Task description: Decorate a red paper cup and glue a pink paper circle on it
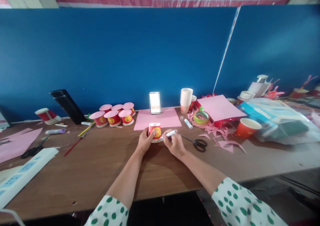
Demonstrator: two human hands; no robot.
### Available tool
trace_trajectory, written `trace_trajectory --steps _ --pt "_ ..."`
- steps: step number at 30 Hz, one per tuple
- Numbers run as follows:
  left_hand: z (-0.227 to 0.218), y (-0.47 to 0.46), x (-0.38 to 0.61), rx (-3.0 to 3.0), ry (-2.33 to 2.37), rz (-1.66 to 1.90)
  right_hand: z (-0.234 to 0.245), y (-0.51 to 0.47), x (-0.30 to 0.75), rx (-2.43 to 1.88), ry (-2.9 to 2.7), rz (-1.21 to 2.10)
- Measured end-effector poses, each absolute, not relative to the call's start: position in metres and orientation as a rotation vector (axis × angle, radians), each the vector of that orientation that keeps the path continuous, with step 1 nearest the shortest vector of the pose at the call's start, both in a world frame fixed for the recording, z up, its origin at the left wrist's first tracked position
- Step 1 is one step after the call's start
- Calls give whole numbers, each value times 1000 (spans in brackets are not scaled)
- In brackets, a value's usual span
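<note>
A red paper cup with a yellow emblem stands upside down on the brown table, near its middle. My left hand grips the cup from its left side, fingers wrapped round it. My right hand is closed on a white glue stick, whose tip touches the cup's lower right rim. A pink paper sheet lies flat just behind the cup.
Several upturned red cups with pink paper tops stand back left. Black scissors, a tape roll, pink scraps and stacked white cups lie right. A power strip and other scissors lie left.
</note>
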State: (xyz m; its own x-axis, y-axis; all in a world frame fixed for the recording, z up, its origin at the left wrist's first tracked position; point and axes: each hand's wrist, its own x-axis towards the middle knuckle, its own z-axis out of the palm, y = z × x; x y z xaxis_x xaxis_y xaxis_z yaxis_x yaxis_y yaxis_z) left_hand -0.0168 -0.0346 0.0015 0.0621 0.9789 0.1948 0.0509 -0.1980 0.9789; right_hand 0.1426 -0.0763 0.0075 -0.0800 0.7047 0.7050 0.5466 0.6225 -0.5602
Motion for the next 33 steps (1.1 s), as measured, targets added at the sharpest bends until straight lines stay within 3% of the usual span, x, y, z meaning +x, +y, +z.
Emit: trace_trajectory --steps 33 --pt "3 -36 -17 1547 1190 1294 7 -76 140 -1063 -1784 258"
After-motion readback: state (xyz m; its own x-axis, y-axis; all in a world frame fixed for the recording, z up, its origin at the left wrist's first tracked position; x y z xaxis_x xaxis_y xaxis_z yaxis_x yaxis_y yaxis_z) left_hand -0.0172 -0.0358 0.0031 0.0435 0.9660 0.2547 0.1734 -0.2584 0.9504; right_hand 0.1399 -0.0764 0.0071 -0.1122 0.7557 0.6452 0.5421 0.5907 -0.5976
